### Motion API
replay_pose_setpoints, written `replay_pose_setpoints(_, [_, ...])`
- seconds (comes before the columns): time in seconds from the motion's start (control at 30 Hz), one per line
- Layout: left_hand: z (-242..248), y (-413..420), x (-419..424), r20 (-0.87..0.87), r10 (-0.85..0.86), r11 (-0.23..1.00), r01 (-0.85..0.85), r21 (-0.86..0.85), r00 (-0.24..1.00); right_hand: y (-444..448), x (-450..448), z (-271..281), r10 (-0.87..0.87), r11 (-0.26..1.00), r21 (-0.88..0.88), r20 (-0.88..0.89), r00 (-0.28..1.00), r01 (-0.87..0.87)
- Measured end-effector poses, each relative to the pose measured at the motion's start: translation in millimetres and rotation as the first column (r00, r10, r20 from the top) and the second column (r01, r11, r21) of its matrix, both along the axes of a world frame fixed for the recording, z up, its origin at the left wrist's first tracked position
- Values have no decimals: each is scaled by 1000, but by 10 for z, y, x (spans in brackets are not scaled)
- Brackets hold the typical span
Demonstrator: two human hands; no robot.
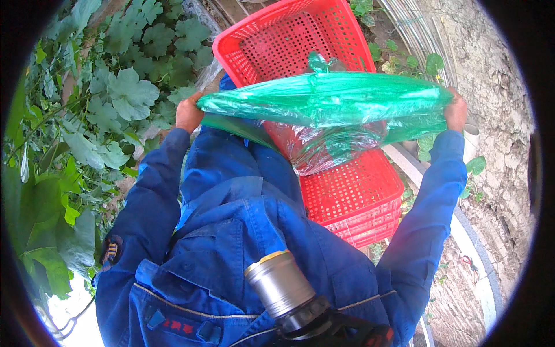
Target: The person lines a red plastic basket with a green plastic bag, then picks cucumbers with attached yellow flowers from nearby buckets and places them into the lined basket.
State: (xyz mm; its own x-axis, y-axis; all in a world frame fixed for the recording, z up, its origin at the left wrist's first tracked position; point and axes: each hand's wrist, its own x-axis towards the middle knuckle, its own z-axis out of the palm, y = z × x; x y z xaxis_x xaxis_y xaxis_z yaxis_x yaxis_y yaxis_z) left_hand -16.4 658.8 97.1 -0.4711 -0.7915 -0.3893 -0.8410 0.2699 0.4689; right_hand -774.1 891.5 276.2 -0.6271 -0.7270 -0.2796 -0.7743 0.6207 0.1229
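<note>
A thin green plastic bag [329, 97] is stretched wide between my two hands. On the left side my left hand [189, 112] grips one end of it. My right hand [455, 110] is shut on the opposite end. The bag's sheer lower part sags in the middle, over the red plastic baskets. Beyond it a red perforated plastic basket [282, 47] lies with its inside showing. Closer to my body, another red plastic basket [353, 191] shows its perforated surface and slatted side. The bag hides the area where the two baskets come together.
Broad-leaved vines [130, 93] crowd the left side. Along the right run a bundle of thin poles [416, 34], a pale curved edging strip [470, 247] and dry cracked soil [490, 108]. A headlamp [282, 284] juts into view before my blue jacket.
</note>
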Motion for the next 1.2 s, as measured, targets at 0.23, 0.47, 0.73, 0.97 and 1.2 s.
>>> replay_pose_setpoints(0.23, [-137, -36, 67, 174, 147, 983, -162, 80, 974, -108, -129, 73, -173, 964, -176, 153, 973, 199])
replay_pose_setpoints(0.47, [-147, -234, -137, -343, 726, 657, -454, 602, 596, -889, 167, -23, 48, 823, -322, 860, 508, 468])
replay_pose_setpoints(0.73, [-247, -668, -173, -253, 837, 413, -256, 874, 486, -1819, 193, -742, 19, 484, -157, 985, 169, 861])
replay_pose_setpoints(0.97, [-578, -985, -223, -295, 936, 300, 2, 954, 192, -2422, 394, -1394, 18, 571, -268, 949, 314, 776])
replay_pose_setpoints(1.2, [-967, -1179, -524, 41, 998, -36, 122, 992, -40, -2856, 426, -2129, 92, 641, -223, 972, 215, 734])
